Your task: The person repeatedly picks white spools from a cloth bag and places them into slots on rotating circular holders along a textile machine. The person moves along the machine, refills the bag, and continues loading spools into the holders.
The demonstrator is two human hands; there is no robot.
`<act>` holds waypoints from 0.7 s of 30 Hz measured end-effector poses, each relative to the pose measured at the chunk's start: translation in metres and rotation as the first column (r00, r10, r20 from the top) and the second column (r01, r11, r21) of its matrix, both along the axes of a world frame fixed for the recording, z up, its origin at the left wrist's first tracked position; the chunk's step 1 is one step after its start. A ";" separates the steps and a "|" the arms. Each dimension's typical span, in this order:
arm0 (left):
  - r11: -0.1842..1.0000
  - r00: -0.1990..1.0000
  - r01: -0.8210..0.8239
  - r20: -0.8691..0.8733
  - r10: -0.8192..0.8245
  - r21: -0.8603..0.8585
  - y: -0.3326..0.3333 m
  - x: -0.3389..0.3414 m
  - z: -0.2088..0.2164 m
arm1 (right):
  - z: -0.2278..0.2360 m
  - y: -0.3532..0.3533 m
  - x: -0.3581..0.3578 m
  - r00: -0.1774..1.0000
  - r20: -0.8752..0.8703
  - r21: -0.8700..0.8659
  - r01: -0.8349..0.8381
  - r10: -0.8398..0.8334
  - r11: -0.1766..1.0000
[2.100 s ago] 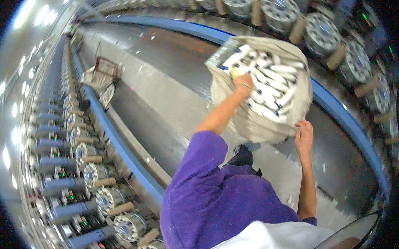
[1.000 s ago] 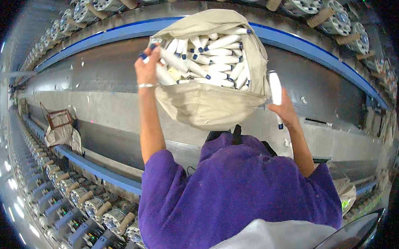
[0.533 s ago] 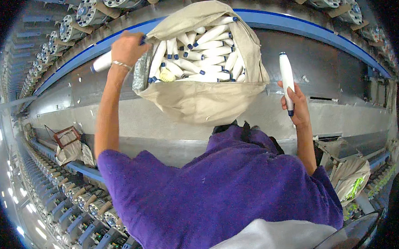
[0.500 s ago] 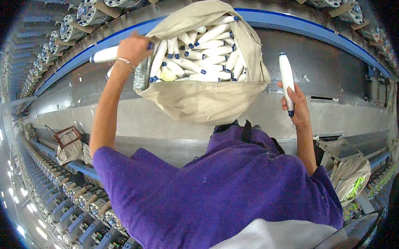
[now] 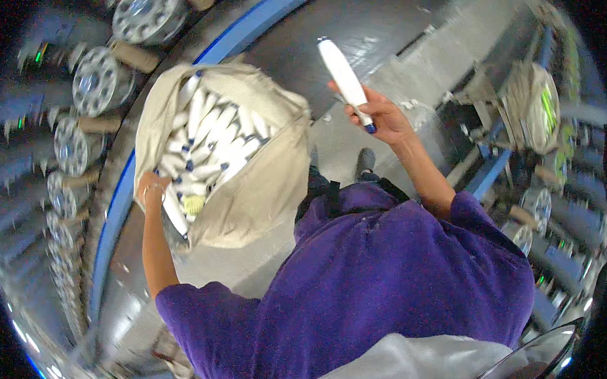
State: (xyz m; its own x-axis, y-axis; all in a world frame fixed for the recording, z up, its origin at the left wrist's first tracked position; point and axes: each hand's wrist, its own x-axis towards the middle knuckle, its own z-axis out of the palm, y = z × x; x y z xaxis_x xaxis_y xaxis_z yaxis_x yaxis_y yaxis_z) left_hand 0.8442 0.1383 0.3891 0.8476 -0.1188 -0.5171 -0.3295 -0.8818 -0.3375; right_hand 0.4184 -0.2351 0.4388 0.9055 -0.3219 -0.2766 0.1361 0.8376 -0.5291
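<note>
My right hand [image 5: 382,115] is closed round the lower part of a white yarn bobbin [image 5: 344,76] with dark blue tube ends, holding it tilted to the right of the cloth bag. My left hand [image 5: 154,187] is closed at the left edge of the beige cloth bag [image 5: 249,199], apparently gripping its rim; its fingers are partly hidden. Several white yarn bobbins [image 5: 208,136] with blue ends lie jumbled inside. One bobbin [image 5: 174,213] lies just beside my left hand. A pale yellow piece [image 5: 193,205] sits among them.
A blue machine rail [image 5: 257,24] curves behind the bag. Rows of round metal holders [image 5: 95,80] with brown tubes stand at the left. Another cloth bag [image 5: 536,105] with bright green contents is at the right. My feet [image 5: 365,160] are on the grey floor.
The view has turned, so the bag now sits lower left and looks rotated. The bobbin that showed at my left hand no longer shows there. My right hand still holds its bobbin.
</note>
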 end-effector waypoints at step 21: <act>0.344 0.981 0.085 0.019 -0.193 -0.935 -0.124 -0.098 0.112 | -0.023 -0.019 -0.319 0.695 -0.266 -0.371 0.566 -0.668 0.736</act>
